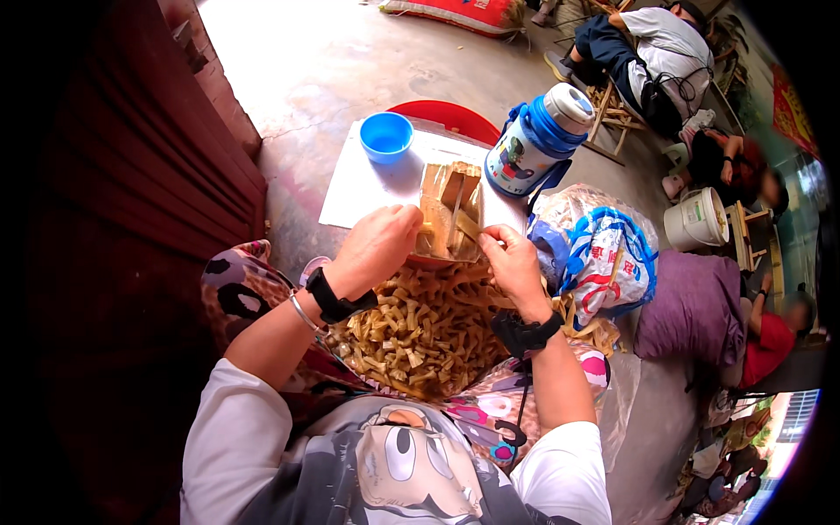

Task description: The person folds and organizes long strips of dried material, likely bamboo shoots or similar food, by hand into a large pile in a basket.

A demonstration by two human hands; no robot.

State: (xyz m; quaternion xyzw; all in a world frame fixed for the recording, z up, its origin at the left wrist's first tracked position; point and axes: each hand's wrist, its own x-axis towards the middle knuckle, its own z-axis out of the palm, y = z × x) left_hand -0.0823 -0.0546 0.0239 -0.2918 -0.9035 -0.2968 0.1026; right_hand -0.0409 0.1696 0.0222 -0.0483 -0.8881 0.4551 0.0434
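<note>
Between hands (385, 245), clear pack (476, 208) of brown strips (437, 203), blue cup (386, 140)

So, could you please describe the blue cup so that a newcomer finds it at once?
Beyond the person's left hand lies a flat white surface. On its far left part stands the round blue cup. Unlike the taller, lidded bottle to its right, it is open and unpatterned.

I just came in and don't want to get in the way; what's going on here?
Someone's left hand and right hand are at either side of a brown bundle; whether they grip it or a thin strip is hard to tell. A heap of small yellowish-brown pieces lies below the hands. Beyond the left hand stands a blue cup; beyond the right, a lidded bottle.
</note>
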